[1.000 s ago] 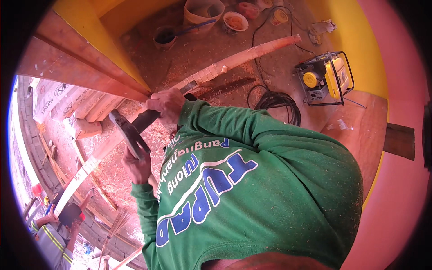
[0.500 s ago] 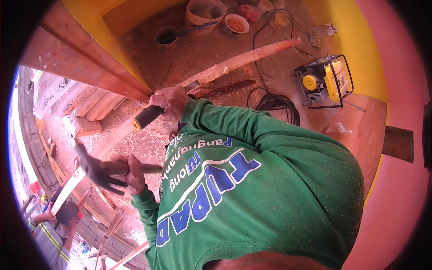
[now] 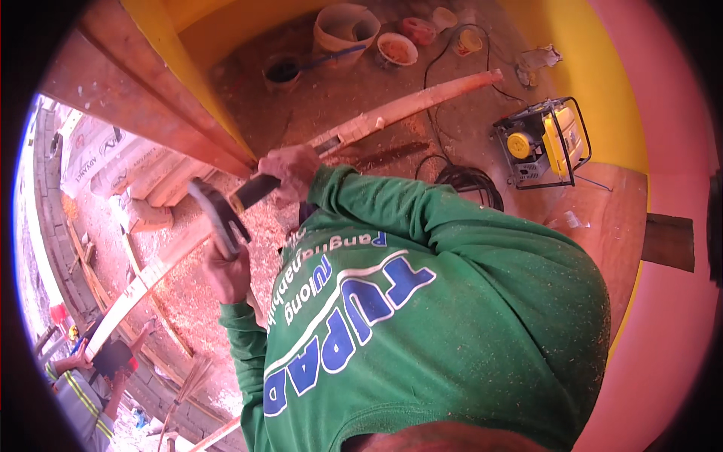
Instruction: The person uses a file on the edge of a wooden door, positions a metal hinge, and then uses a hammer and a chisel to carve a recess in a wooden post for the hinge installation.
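My left hand [image 3: 228,273] is closed around a hammer [image 3: 212,215]. Its dark head is raised right by the butt end of a chisel; whether the two touch I cannot tell. The chisel [image 3: 256,190] has a thick black handle with a yellowish end, and my right hand [image 3: 292,172] wraps round it. Its metal blade [image 3: 328,145] rests at the surface of a long wooden beam [image 3: 407,102], where the wood is notched and chipped. The beam runs from lower left to upper right, partly hidden behind my hands and the tools.
Beyond the beam stand buckets [image 3: 346,34] and a tub [image 3: 397,50]. A yellow and black generator [image 3: 544,143] and a coiled black cable [image 3: 471,184] lie to the right. Stacked sacks [image 3: 139,169] sit at left beside a wooden post [image 3: 151,98]. Another person [image 3: 83,399] is at lower left.
My left hand has swung the hammer up and to the right, from well left of the chisel to its butt end. My right hand and the chisel stay nearly in place.
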A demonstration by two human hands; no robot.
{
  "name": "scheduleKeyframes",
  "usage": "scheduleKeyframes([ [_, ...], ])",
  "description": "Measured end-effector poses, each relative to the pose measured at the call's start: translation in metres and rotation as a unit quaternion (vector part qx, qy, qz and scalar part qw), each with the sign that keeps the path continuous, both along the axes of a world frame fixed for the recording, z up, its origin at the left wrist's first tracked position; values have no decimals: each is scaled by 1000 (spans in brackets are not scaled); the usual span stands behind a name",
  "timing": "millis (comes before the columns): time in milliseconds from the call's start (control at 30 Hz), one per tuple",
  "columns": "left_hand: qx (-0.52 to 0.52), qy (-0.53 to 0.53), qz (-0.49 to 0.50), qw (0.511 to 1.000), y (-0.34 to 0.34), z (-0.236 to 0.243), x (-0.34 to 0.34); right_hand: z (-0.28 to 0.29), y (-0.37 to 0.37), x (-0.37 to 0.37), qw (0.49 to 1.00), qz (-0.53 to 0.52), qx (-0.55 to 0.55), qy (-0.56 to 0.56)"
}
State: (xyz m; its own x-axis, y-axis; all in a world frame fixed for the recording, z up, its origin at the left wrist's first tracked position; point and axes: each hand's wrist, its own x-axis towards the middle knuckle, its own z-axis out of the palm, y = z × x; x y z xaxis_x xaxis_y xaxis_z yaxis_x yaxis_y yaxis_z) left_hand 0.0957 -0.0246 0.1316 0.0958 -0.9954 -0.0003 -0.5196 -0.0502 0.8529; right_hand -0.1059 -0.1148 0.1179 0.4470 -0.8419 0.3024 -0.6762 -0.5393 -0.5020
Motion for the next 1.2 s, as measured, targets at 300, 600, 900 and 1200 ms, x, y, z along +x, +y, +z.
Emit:
scheduleKeyframes([
  [300,-3,94,-13,996,1,-5,-7,2,0,-8,1000,-1,-10,-14],
  [600,-50,50,-30,997,-5,1,-15,2,-4,-10,997,-14,-28,-67],
  [900,-74,7,27,997,-8,-9,-16,-4,-6,-14,999,-22,-22,-36],
  [1200,8,-35,-41,999,-12,-8,-27,9,-8,-42,998,-44,-10,-34],
])
